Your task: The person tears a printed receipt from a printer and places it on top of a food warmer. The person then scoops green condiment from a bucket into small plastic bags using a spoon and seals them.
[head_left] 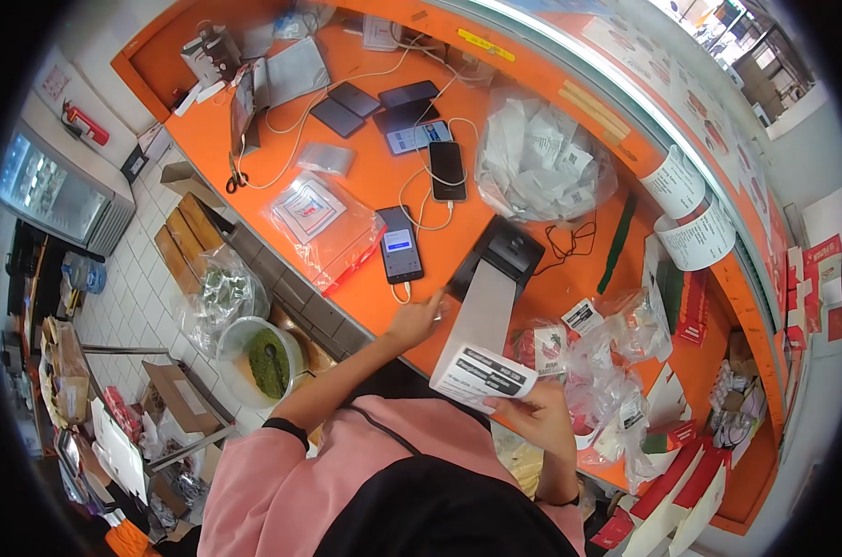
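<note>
My right hand (540, 420) grips the printed end of a long paper receipt strip (481, 316), thumb on top. The strip runs up to a black receipt printer (503, 258) on the orange counter. Its near end (477, 373) is white, with black bars and lines of text. Beside the printer's left side is my left hand (419, 320), its fingers curled and a small pale spot at their tips that I cannot make out. Close to that hand lies a phone (400, 246) with a lit dialog and a cable plugged in.
Several more phones (337, 110) and cables cover the far part of the orange counter (207, 121). A clear bag of paper slips (537, 153) stands behind the printer. Packed plastic bags (607, 371) lie to the right. At left a tub of green food (259, 362) stands below counter height.
</note>
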Motion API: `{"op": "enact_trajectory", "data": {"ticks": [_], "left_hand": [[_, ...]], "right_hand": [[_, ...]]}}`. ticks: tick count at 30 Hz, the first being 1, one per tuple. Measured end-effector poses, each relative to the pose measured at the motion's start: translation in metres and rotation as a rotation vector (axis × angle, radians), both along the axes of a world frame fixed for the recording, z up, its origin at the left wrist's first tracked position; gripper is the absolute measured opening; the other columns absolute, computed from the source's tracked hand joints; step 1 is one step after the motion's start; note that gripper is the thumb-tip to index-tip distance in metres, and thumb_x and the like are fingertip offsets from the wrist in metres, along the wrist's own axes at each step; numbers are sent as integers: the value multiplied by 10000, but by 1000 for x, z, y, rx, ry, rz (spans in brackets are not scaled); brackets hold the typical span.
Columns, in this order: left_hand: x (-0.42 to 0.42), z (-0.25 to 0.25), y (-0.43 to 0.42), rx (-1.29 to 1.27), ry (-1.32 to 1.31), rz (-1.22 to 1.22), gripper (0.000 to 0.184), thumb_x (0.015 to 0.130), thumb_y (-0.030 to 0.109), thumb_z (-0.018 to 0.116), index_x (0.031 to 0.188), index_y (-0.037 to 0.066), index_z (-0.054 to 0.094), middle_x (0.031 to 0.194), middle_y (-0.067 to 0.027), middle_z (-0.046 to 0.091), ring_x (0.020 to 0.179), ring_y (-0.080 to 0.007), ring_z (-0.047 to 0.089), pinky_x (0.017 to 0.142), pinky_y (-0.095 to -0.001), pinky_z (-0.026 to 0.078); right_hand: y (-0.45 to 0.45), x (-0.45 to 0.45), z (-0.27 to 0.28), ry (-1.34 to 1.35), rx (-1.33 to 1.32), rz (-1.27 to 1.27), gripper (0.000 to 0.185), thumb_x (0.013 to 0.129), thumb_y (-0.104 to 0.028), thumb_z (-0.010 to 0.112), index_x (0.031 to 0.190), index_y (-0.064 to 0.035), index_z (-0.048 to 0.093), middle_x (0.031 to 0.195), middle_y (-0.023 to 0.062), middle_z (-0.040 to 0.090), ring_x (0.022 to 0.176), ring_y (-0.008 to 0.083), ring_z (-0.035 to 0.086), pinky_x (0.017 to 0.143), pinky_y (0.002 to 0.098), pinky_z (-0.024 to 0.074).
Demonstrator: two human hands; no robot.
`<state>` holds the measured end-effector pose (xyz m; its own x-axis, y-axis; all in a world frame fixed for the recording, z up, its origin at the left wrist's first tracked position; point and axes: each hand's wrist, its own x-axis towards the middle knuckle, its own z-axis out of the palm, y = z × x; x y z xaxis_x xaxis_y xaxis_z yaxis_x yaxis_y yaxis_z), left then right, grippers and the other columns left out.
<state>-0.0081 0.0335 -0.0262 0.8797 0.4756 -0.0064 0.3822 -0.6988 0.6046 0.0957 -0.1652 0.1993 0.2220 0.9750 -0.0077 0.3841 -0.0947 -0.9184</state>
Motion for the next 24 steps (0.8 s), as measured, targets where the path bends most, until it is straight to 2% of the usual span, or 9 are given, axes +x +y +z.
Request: {"op": "enact_trajectory", "data": {"ticks": [2, 3, 6, 9, 13, 15, 16, 18, 24], "left_hand": [[-16, -27, 9, 93, 3, 30, 482, 798, 177, 576, 1233, 89, 389, 973, -164, 591, 649, -343, 626, 532, -428, 504], [-21, -24, 14, 186, 63, 45, 360, 871, 211, 516, 1187, 86, 400, 1105, -146, 508, 632, -341, 621, 527, -433, 506], [-14, -17, 38, 145, 204, 137, 395, 857, 223, 533, 1195, 64, 403, 1187, -129, 447, 652, -337, 620, 533, -425, 512], [6, -45, 66, 173, 93, 268, 405, 862, 239, 531, 1198, 53, 404, 1184, -123, 444, 736, -336, 626, 551, -422, 522], [24, -51, 119, 205, 120, 283, 362, 897, 206, 469, 1223, 70, 392, 1182, -136, 433, 865, -351, 606, 608, -426, 535], [32, -64, 152, 268, 202, 340, 444, 886, 267, 521, 1256, 63, 385, 1271, -133, 380, 965, -334, 590, 706, -431, 536], [37, -53, 161, 272, 199, 332, 444, 886, 267, 521, 1256, 63, 385, 1271, -133, 380, 965, -334, 590, 706, -431, 536], [46, -33, 177, 99, 320, 443, 465, 890, 269, 521, 1281, 66, 372, 1306, -143, 355, 1078, -322, 540, 795, -428, 514], [66, -44, 232, 98, 343, 546, 469, 906, 270, 501, 1285, 31, 363, 1324, -141, 342, 1192, -288, 457, 865, -412, 483]], "right_hand": [[-10, -5, -6, 306, 49, -127, 224, 801, 42, 647, 1024, 44, 644, 931, 95, 680, 790, 96, 627, 634, 237, 520], [-15, -3, -7, 390, -11, -117, 238, 811, 77, 619, 1048, 74, 618, 1044, 97, 642, 890, 128, 610, 707, 265, 544], [-21, -7, -14, 552, -76, -206, 236, 814, 62, 622, 1050, 63, 619, 1039, 96, 641, 888, 139, 614, 719, 283, 556], [-20, -12, -14, 625, -99, -233, 228, 820, 43, 624, 1048, 55, 621, 1021, 90, 641, 885, 146, 616, 719, 291, 563], [-24, -19, -22, 633, -115, -239, 216, 828, 21, 627, 1042, 49, 627, 993, 80, 646, 864, 136, 614, 702, 278, 554], [-26, -20, -26, 591, -108, -202, 216, 829, 8, 635, 1042, 42, 632, 976, 71, 650, 854, 119, 604, 702, 261, 532], [-28, -21, -27, 590, -102, -209, 216, 829, 8, 635, 1042, 42, 632, 976, 71, 650, 854, 119, 604, 702, 261, 532], [-30, -22, -27, 584, -133, -248, 217, 827, 0, 644, 1040, 39, 635, 963, 61, 653, 856, 105, 593, 711, 252, 509], [-45, -19, -18, 636, -106, -365, 210, 817, 10, 650, 1026, 34, 644, 977, 65, 659, 856, 105, 589, 732, 255, 496]]}}
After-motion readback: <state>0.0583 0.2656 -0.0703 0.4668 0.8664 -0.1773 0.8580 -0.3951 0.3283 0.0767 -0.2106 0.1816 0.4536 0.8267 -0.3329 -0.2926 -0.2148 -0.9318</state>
